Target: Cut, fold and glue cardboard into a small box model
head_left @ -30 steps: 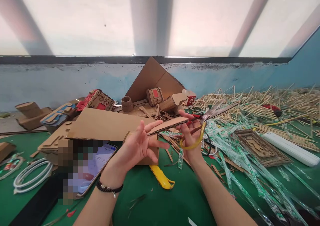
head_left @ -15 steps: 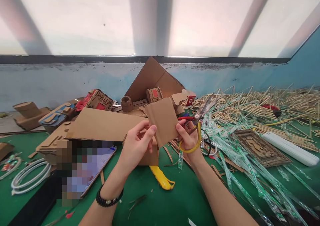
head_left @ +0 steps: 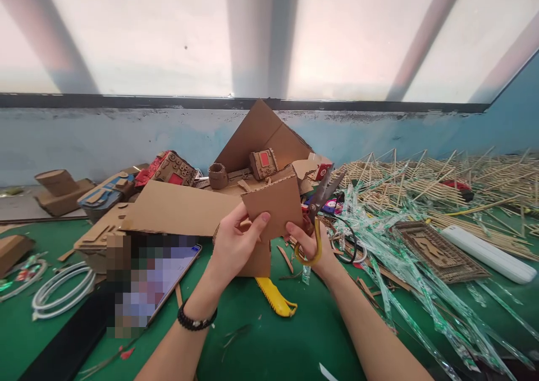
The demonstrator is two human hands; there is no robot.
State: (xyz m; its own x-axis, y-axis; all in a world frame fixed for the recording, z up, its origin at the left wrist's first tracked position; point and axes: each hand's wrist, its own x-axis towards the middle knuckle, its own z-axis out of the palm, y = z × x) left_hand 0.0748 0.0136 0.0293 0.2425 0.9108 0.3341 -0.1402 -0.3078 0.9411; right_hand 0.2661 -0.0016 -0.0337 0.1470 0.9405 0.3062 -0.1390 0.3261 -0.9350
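Observation:
Between my two hands is a small brown cardboard piece (head_left: pixel 275 201), tilted with its top edge facing away. My left hand (head_left: pixel 238 240) pinches its lower left side between thumb and fingers. At its lower right corner, my right hand (head_left: pixel 311 243) grips the cardboard with the thumb in front. That same hand also carries scissors (head_left: pixel 315 215) with a yellow and a red handle, their blades parted and pointing up and away. Behind my left hand lies a long flat cardboard strip (head_left: pixel 181 207). A yellow utility knife (head_left: pixel 275 298) rests on the green table below the piece.
To the left are a phone (head_left: pixel 168 282), a coiled white tube (head_left: pixel 63 291) and several cardboard models (head_left: pixel 105 232). On the right, clear green-printed plastic strips (head_left: pixel 404 291), bamboo sticks (head_left: pixel 429 173) and a white bar (head_left: pixel 488 254) spread out. A large cardboard sheet (head_left: pixel 248 131) leans against the wall.
My left hand now grips the cardboard piece, which has tipped so its top edge shows. The scissors in my right hand have turned more upright and shifted left.

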